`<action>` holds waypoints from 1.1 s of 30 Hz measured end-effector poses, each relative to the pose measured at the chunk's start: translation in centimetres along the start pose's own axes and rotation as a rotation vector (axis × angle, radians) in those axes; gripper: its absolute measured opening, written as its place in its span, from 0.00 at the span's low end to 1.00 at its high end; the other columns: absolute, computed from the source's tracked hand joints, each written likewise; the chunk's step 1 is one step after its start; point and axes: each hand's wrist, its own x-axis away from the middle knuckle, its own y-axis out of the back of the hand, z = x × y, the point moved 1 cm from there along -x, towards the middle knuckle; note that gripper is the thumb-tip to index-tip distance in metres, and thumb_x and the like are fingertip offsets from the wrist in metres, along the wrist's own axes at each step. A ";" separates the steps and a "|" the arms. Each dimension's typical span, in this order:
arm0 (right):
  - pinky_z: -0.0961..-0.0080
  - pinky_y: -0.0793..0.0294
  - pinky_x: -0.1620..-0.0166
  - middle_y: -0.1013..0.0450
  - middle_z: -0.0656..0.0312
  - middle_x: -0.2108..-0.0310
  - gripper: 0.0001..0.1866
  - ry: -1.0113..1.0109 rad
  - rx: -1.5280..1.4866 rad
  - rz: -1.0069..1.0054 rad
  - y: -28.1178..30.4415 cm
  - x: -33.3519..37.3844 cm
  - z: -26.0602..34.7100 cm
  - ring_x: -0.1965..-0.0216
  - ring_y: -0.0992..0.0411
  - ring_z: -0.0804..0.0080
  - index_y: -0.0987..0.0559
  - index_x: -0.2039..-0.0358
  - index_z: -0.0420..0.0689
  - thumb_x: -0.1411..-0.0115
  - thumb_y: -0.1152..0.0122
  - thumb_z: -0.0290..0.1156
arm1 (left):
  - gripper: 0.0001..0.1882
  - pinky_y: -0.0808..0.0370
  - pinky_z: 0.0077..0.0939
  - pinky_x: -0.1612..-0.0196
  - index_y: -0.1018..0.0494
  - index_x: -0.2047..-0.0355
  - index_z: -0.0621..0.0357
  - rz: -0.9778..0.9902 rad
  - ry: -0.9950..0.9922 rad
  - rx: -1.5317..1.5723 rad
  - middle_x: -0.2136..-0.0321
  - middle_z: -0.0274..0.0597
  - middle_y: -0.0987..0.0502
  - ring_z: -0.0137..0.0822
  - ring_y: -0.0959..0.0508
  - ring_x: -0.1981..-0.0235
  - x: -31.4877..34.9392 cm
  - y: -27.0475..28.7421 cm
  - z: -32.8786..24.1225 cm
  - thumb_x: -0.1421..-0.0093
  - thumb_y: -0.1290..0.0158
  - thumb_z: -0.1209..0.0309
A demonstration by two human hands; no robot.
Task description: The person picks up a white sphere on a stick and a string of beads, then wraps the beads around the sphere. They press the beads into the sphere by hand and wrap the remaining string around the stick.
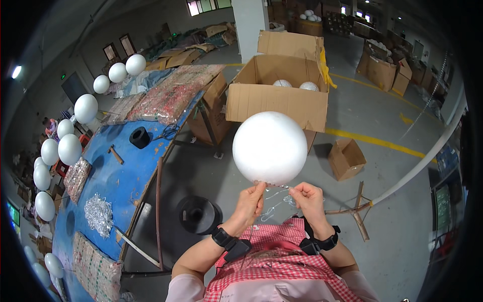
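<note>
A large smooth white ball point(270, 146) is right in front of me, above my hands. Along its underside runs a thin silvery sequin strand point(279, 186), whose loose loops hang between my hands. My left hand point(247, 204) is closed in a pinch on the strand at the ball's base, thumb and finger touching the ball's lower edge. A short way to the right, my right hand point(309, 202) pinches the same strand and draws it out sideways. What supports the ball is largely hidden; a thin line shows below my left hand.
At left, a blue table point(118, 173) bears a hammer point(116, 154), scissors point(168, 132), black spool point(140, 137), silver tinsel pile point(98, 215) and sequin-filled bags. White balls point(85, 108) line its far side. Ahead stands a large open carton point(276, 103); a black reel point(198, 215) lies below.
</note>
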 end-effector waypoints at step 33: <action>0.86 0.43 0.83 0.34 0.72 0.88 0.10 0.075 0.045 -0.051 -2.6 0.1 -1.7 0.86 0.40 0.89 0.23 0.77 0.37 0.42 0.40 0.29 | 0.27 0.53 0.16 0.90 0.36 0.77 0.53 0.005 0.007 0.089 0.91 0.26 0.45 0.20 0.48 0.92 1.6 -1.1 -0.1 0.38 0.61 0.42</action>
